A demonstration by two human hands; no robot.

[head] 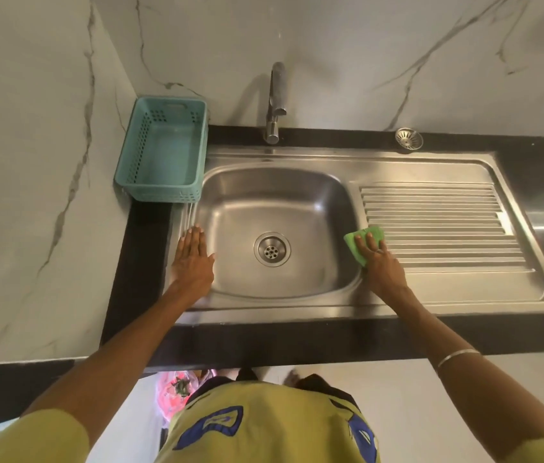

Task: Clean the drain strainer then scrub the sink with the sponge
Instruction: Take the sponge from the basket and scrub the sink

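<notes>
Left hand (pixel 192 259): fingers straight, flat on the sink's (pixel 297 155) left rim, holding nothing. Right hand (pixel 379 262): pressing the green sponge (pixel 369 236) on the right rim, at the near-left corner of the ribbed drainboard (pixel 437 225). Basin (pixel 274 202): between the hands, directly left of the sponge; open, drain (pixel 272 249) at its middle. Drain strainer (pixel 409 139): out of the drain, on the table's far edge, well beyond the right hand. Teal basket (pixel 163 152): far-left corner. Tap (pixel 275 101): behind the basin.
</notes>
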